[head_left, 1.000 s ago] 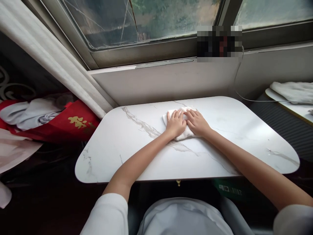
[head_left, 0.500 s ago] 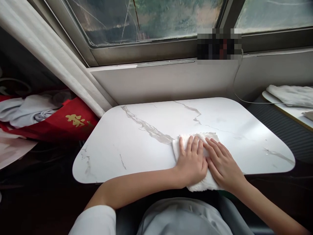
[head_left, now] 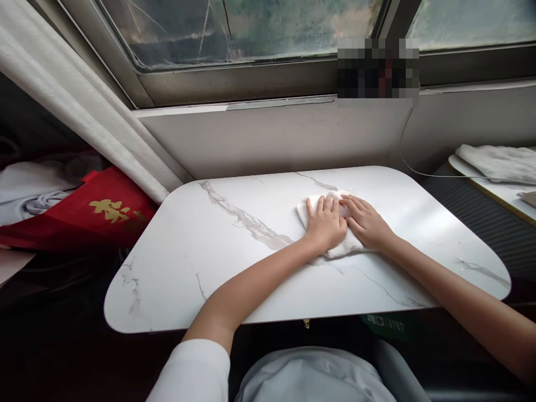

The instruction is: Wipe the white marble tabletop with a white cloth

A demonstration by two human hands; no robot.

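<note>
A folded white cloth (head_left: 347,247) lies flat on the white marble-patterned table (head_left: 167,240), a little right of its middle. My left hand (head_left: 326,226) presses down on the cloth's left part, its fingers stretched out and slightly spread. Close beside it, my right hand (head_left: 368,222) rests on the cloth's right part with fingers extended toward the upper left. Both palms face down, and the hands cover much of the cloth.
Behind the table stand a pale wall and a window (head_left: 251,42). A white curtain (head_left: 96,106) hangs at left, near a red bag (head_left: 121,206) with clothes. At right, a white cord (head_left: 435,175) runs toward another surface bearing a whitish cloth (head_left: 498,162).
Both hands and the cloth have slid away from me across the table, from its near edge toward the window. The cloth no longer hangs over the near edge. The view has shifted slightly.
</note>
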